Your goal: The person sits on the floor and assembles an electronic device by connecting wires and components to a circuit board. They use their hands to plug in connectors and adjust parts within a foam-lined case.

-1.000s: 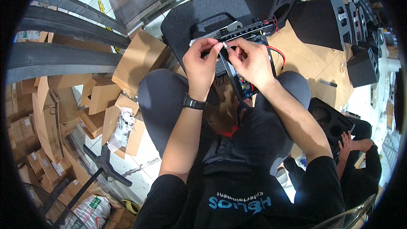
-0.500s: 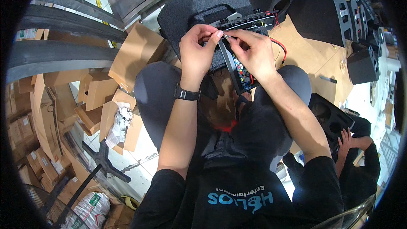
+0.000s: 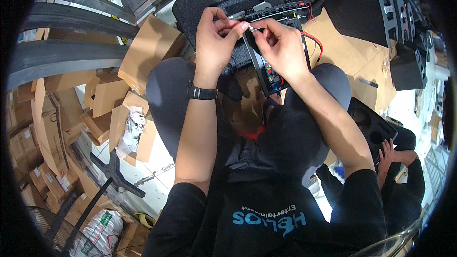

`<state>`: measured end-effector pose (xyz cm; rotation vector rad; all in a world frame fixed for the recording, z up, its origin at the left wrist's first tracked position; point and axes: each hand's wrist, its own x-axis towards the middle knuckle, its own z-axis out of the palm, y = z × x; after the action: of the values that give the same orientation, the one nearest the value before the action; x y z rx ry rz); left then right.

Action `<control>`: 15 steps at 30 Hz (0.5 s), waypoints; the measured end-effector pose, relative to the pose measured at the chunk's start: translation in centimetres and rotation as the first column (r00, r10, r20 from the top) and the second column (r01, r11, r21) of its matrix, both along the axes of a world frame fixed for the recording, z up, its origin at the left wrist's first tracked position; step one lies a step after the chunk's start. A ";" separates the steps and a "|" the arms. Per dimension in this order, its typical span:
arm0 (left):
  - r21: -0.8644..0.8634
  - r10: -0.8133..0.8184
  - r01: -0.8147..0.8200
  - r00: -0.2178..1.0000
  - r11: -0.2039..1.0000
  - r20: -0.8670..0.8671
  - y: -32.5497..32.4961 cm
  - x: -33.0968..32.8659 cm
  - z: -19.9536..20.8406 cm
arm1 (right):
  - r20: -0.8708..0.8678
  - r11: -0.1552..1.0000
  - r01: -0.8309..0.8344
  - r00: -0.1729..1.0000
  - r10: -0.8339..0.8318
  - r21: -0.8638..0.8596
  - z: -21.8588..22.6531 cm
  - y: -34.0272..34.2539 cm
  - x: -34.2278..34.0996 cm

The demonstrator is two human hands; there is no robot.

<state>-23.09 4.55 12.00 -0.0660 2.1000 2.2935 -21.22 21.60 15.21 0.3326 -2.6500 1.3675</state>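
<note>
My left hand (image 3: 214, 43) and my right hand (image 3: 282, 50) meet fingertip to fingertip, both closed in a pinch. Between them shows a small silvery-white piece (image 3: 251, 27), too small for me to tell its kind. Right below my fingers, a black-framed electronic module (image 3: 258, 62) with a populated circuit board slants between my knees. My right hand covers part of the board. Behind the hands lies a black panel with a row of parts (image 3: 281, 8), against a black textured speaker cabinet (image 3: 204, 0) with a handle. A red and black cable (image 3: 318, 45) curves out beside my right hand.
Open cardboard boxes (image 3: 150, 50) crowd the left, near dark metal bars (image 3: 71, 62). A black stand base (image 3: 116, 173) is at lower left. More black cabinets (image 3: 359, 16) and a marker (image 3: 368, 83) lie to the right. A co-worker's hand (image 3: 386, 154) rests on a black cabinet.
Both my hands have shifted slightly up and away in the view, still pinched together. The whole view has moved a little; the co-worker's hand stays on the cabinet.
</note>
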 end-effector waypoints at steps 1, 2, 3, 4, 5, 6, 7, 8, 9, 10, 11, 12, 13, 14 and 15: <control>0.030 -0.007 0.007 1.000 1.000 0.004 0.0 -0.1 0.0 | -0.005 1.000 -0.001 1.000 0.001 0.016 0.0 0.0 0.0; 0.060 -0.013 0.013 1.000 0.998 0.008 0.0 -0.1 0.1 | -0.010 1.000 -0.002 1.000 0.002 0.031 0.0 0.0 0.0; 0.082 -0.018 0.014 0.999 0.997 0.044 -0.1 -0.1 0.2 | -0.024 0.999 -0.006 1.000 0.007 0.038 0.0 0.0 0.1; 0.084 -0.020 0.017 0.999 0.996 0.026 -0.1 -0.1 0.3 | -0.040 0.999 0.003 0.999 -0.001 0.052 -0.1 -0.1 0.0; 0.080 -0.020 0.016 0.999 0.997 0.043 -0.1 0.0 0.4 | -0.043 0.998 0.004 0.999 -0.001 0.061 -0.2 -0.1 0.0; 0.095 -0.023 0.017 0.998 0.995 0.057 -0.2 0.1 0.5 | -0.060 0.998 0.001 0.998 0.002 0.058 -0.2 -0.1 0.0; 0.071 -0.024 0.018 0.997 0.997 0.079 -0.2 0.2 0.6 | -0.055 0.998 0.004 0.998 -0.001 0.061 -0.3 -0.1 0.0; 0.066 -0.028 0.021 0.995 0.998 0.099 -0.2 0.3 0.7 | -0.061 0.998 0.006 0.998 -0.002 0.064 -0.3 0.0 0.0; 0.060 -0.030 0.024 0.993 0.998 0.112 -0.3 0.3 0.9 | -0.075 0.998 0.000 0.997 0.004 0.060 -0.4 0.0 0.1; 0.057 -0.025 0.018 0.992 0.998 0.125 -0.3 0.3 1.0 | -0.081 0.998 -0.003 0.997 0.007 0.059 -0.4 0.0 0.1; 0.068 -0.024 0.015 0.991 0.998 0.132 -0.2 0.4 1.1 | -0.086 0.998 -0.005 0.996 0.010 0.057 -0.4 0.0 0.1; 0.078 -0.023 0.012 0.990 0.997 0.137 -0.2 0.4 1.3 | -0.083 0.998 -0.008 0.996 0.013 0.060 -0.4 0.1 0.1; 0.088 -0.022 0.009 0.990 0.996 0.142 -0.2 0.4 1.4 | -0.098 0.997 -0.007 0.995 0.015 0.080 -0.5 0.1 0.1; 0.073 -0.025 0.015 0.990 0.997 0.138 -0.2 0.3 1.5 | -0.113 0.995 -0.006 0.993 0.017 0.098 -0.5 0.1 0.1; 0.058 -0.029 0.022 0.990 0.998 0.135 -0.3 0.3 1.6 | -0.126 0.993 -0.004 0.992 0.019 0.116 -0.5 0.1 0.0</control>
<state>-22.81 4.30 13.59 -0.1866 1.9593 2.2624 -21.17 21.74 14.74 0.4340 -2.6311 1.1563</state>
